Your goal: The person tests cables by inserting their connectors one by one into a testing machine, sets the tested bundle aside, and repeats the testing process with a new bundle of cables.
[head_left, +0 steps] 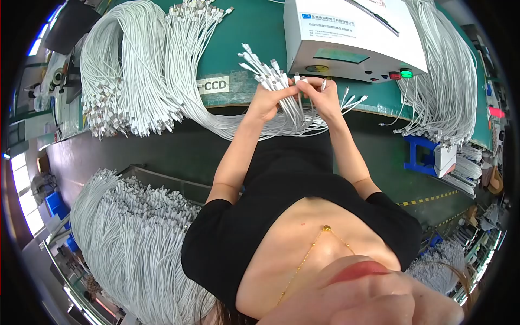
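My left hand [266, 102] is closed around a bundle of white USB cables [275, 81], their plugs fanned out above the fingers. Close beside it, my right hand [323, 98] pinches a white cable plug [297, 79] between thumb and fingers at the bundle's right side. Another plug [324, 84] sticks up by the right fingers. Below both hands the cable lengths [227, 123] hang in a loop and run left to the large pile. A few loose cable ends [353, 102] stick out right of my right hand.
A white test box [352, 40] with red and green buttons stands just beyond my hands on the green bench [238, 32]. Cable heaps lie on the bench at left [130, 65] and right [447, 76]. Behind at left is another big cable stack [135, 233]; a blue stool [420, 154] stands right.
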`<control>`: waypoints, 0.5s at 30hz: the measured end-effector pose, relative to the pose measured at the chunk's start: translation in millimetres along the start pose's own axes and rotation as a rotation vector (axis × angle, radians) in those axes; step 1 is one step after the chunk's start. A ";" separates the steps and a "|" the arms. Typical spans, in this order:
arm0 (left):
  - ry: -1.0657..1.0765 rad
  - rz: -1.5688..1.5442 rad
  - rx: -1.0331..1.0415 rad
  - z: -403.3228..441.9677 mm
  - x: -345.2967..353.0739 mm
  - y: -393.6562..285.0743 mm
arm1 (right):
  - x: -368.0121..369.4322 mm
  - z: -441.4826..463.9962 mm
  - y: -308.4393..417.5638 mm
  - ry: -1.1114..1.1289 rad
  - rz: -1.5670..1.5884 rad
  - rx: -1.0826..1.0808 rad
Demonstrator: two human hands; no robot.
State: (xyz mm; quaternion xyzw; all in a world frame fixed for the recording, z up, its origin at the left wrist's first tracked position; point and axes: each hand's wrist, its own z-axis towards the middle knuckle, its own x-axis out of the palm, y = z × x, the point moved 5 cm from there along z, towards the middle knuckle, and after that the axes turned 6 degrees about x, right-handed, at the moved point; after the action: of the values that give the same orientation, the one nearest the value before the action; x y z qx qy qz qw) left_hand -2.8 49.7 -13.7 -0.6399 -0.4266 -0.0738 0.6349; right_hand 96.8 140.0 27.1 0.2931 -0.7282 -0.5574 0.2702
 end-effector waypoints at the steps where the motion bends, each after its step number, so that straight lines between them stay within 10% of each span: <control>1: 0.000 0.000 -0.002 -0.6 2.8 0.7 | -2.5 1.0 -2.9 -0.001 0.001 0.002; 15: -0.115 -0.053 -0.003 -2.0 -3.7 -10.6 | -31.1 26.9 -29.6 -0.192 0.273 0.212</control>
State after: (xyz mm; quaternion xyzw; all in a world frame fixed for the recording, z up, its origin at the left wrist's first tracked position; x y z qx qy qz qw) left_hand -11.0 44.5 -7.7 -0.6325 -0.4791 -0.0547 0.6062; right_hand 102.3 174.0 -10.0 0.1641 -0.8381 -0.4614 0.2404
